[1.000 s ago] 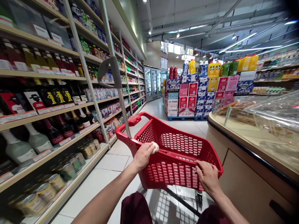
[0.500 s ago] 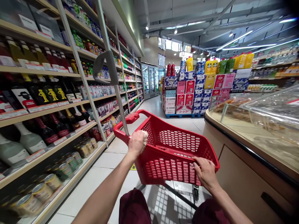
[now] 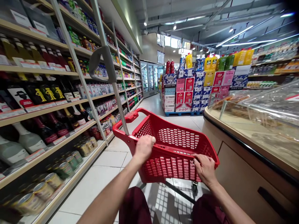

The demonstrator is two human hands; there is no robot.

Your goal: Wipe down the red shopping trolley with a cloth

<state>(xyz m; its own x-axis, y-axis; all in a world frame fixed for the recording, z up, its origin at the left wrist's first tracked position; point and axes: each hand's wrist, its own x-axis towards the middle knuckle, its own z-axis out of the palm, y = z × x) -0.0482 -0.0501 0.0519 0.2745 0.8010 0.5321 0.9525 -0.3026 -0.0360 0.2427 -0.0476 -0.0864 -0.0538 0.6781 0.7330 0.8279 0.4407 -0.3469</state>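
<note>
A red plastic shopping cart (image 3: pixel 174 153) with perforated basket walls stands sideways in front of me, and no goods show inside it. My left hand (image 3: pixel 144 148) is curled closed at the near rim, toward the cart's handle end. Further right, my right hand (image 3: pixel 205 168) has its fingers hooked over the same rim near the far corner, thumb on the outer side. A metal pole (image 3: pixel 121 112) rises from the cart's handle end and carries a grey plastic loop (image 3: pixel 112 67).
Shelves of bottles and cans (image 3: pixel 52 107) line the left side. A glass-topped display counter (image 3: pixel 235 137) stands close on the right. Ahead are stacked drink cartons (image 3: pixel 179 98) on blue pallets and glass-door fridges (image 3: pixel 149 76). Tiled floor (image 3: pixel 112 160) runs between.
My left hand has moved right along the near rim, away from the pole. My right hand keeps its place on the rim. The cart has barely shifted in view.
</note>
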